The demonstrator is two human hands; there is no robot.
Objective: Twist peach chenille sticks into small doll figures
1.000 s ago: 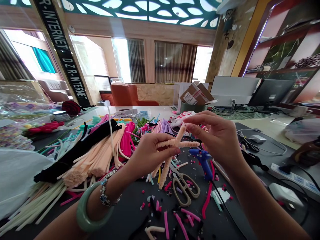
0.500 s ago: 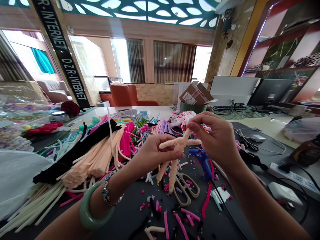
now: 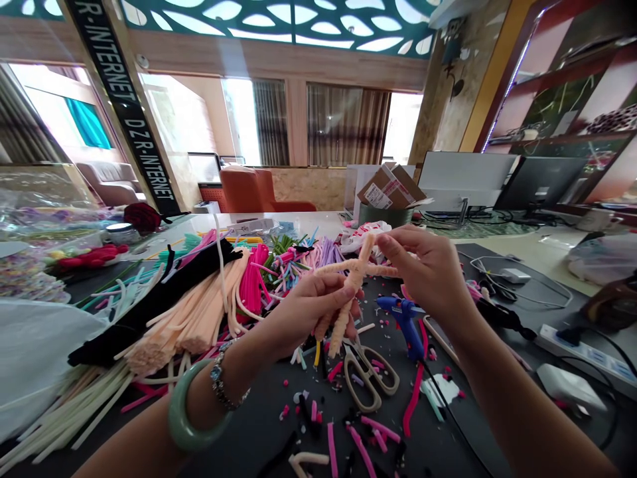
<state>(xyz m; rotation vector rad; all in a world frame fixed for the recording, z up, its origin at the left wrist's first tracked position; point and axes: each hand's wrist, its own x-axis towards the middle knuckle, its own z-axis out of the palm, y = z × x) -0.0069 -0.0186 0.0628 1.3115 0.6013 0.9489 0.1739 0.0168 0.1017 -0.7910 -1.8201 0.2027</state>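
A peach figure twisted from fuzzy pipe cleaners (image 3: 354,280) hangs in the air over the desk, with a top stub, two arms out sideways and two legs pointing down. My left hand (image 3: 303,309) wraps its body and upper legs between thumb and fingers. At the top stub and the right-side arm, my right hand (image 3: 425,265) has its fingers curled closed; part of that arm is hidden behind them. Beige-handled scissors (image 3: 365,375) lie below the figure. A blue hot glue gun (image 3: 407,325) rests under my right hand, its cord running toward me.
To the left lie bundles of peach pipe cleaners (image 3: 189,312), a black bundle (image 3: 154,299) and a pink one (image 3: 253,282). Cut pink pieces (image 3: 361,448) litter the dark desk. A power strip (image 3: 590,355) and white charger (image 3: 570,385) sit right, a cardboard box (image 3: 391,189) behind.
My left hand has shifted down from the figure's middle to its body and legs, and the figure has tilted. The right fingers have moved slightly, uncovering more of the top stub.
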